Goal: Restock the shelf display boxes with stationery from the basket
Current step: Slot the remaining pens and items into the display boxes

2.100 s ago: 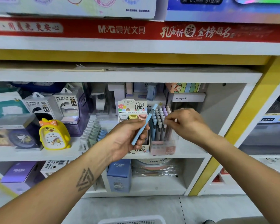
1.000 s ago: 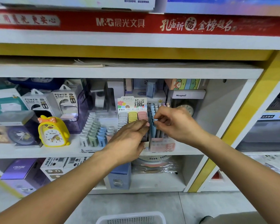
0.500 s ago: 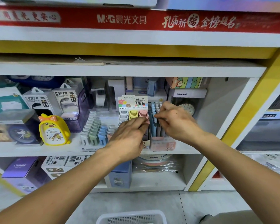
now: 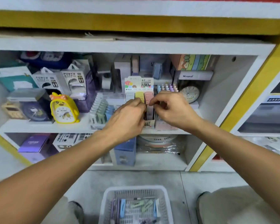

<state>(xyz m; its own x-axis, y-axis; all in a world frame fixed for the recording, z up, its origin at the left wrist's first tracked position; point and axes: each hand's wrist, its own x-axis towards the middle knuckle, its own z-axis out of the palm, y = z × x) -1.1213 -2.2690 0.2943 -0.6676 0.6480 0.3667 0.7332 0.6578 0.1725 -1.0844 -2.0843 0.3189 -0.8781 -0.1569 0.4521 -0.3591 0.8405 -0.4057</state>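
Hands meet at the lead box (image 4: 149, 122): left hand (image 4: 126, 120) curled, hold unclear; right hand (image 4: 173, 109) pinches an upright pink case (image 4: 149, 113).

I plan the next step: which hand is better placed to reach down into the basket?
Probably left: the left hand only rests at the display box, while the right hand seems busy pinching there.

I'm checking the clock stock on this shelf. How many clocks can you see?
3. A yellow chick alarm clock stands left of centre, a dark round clock sits just left of it, and a cream round clock stands behind the right hand. Boxes may hide more.
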